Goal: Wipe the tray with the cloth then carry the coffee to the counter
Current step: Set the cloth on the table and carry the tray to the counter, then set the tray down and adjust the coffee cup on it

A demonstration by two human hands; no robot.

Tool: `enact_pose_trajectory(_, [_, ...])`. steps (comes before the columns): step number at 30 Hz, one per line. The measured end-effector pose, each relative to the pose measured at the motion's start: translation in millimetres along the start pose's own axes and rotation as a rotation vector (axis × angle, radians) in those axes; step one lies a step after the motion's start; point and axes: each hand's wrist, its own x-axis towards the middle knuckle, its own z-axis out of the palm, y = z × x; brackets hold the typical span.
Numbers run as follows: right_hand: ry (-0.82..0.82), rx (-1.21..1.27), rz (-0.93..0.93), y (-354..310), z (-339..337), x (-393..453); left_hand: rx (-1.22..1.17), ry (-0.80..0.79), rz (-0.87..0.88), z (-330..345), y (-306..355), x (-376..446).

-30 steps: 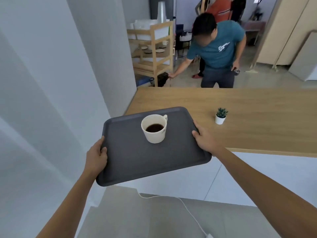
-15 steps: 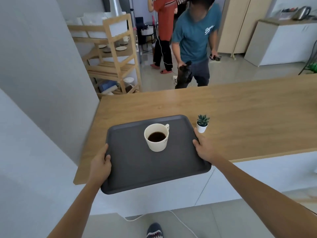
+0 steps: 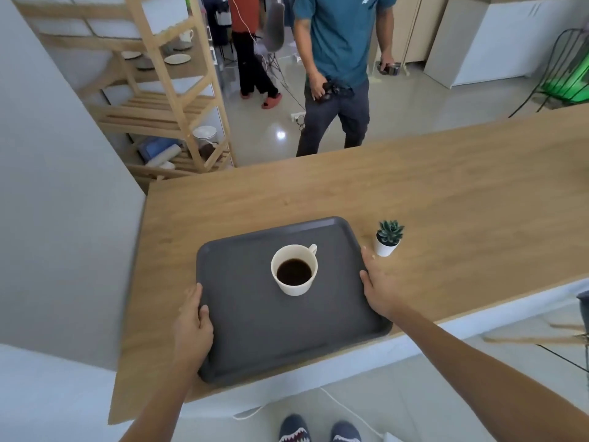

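Note:
A dark grey tray point(image 3: 255, 330) hangs over the near left part of the wooden counter point(image 3: 446, 193), its near edge past the counter's front edge. A white cup of black coffee point(image 3: 294, 270) stands upright near the tray's middle, handle pointing away. My left hand point(image 3: 192, 323) grips the tray's left rim with the thumb on top. My right hand point(image 3: 381, 287) grips the right rim. No cloth is in view. Whether the tray touches the counter I cannot tell.
A small succulent in a white pot point(image 3: 388, 239) stands on the counter just right of the tray's far corner. A grey wall point(image 3: 57, 186) borders the counter on the left. A person in a teal shirt point(image 3: 338, 65) stands beyond the counter, beside a wooden shelf rack point(image 3: 165, 90).
I have stepped up to the counter with the tray. The tray now lies over the countertop instead of in front of it. Both hands keep their grip, and the cup has stayed in place.

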Motion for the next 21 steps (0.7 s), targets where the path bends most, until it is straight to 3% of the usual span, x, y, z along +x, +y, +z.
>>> enact_pose_trajectory(12, [0.029, -0.051, 0.019, 17.8, 0.1, 28.6, 0.048, 0.013, -0.001, 31.8, 1.6, 11.0])
enact_pose_trajectory(21, [0.008, -0.158, -0.077, 28.8, 6.7, 30.9, 0.146, -0.011, -0.001, 41.8, -2.6, 20.1])
